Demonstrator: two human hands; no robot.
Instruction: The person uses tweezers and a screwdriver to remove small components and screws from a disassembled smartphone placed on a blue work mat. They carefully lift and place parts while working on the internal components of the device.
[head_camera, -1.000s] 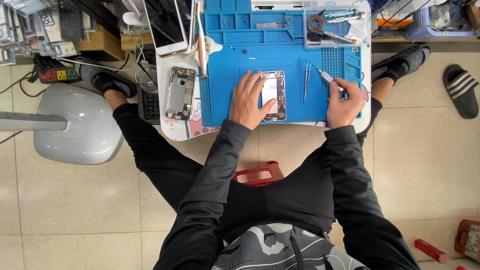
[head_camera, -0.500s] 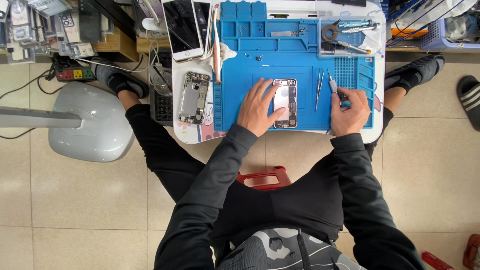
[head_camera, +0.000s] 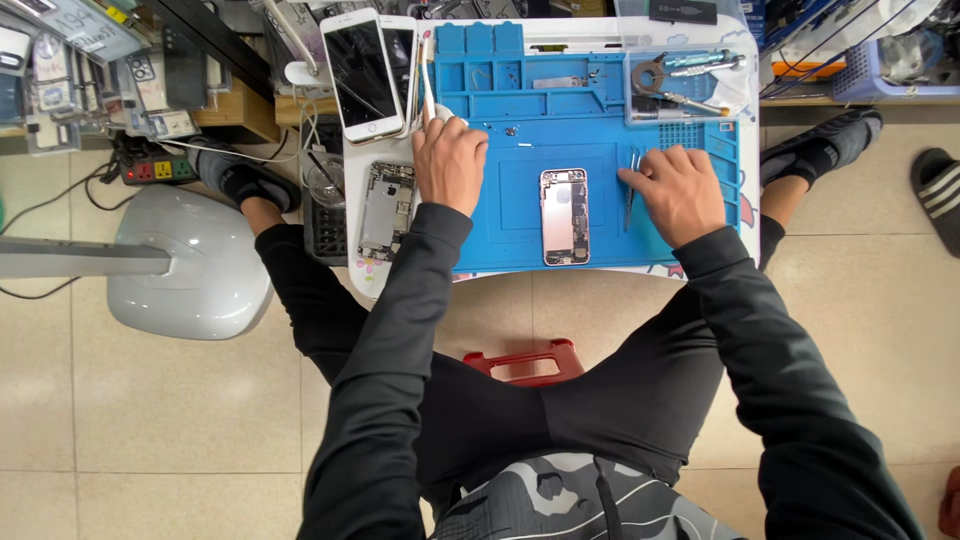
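Note:
An opened phone body (head_camera: 564, 216) lies alone in the middle of the blue work mat (head_camera: 510, 215), with neither hand on it. My left hand (head_camera: 450, 160) is up at the mat's left edge, knuckles up and fingers curled down beside a thin white stick (head_camera: 428, 75); what is under the fingers is hidden. My right hand (head_camera: 682, 192) lies on the mat to the right of the phone, thumb and fingertips pinched on metal tweezers (head_camera: 631, 200) that lie on the mat.
A second opened phone (head_camera: 385, 210) lies left of the mat. Two phones with screens (head_camera: 362, 75) lean at the back left. A clear tray of tools (head_camera: 680, 85) sits at the back right. A red stool (head_camera: 525, 362) stands below me, a grey lamp base (head_camera: 190, 265) to the left.
My left hand let go of the phone body and moved up-left to the mat's edge. My right hand no longer shows the blue-handled tool and is now on the tweezers. The view came closer.

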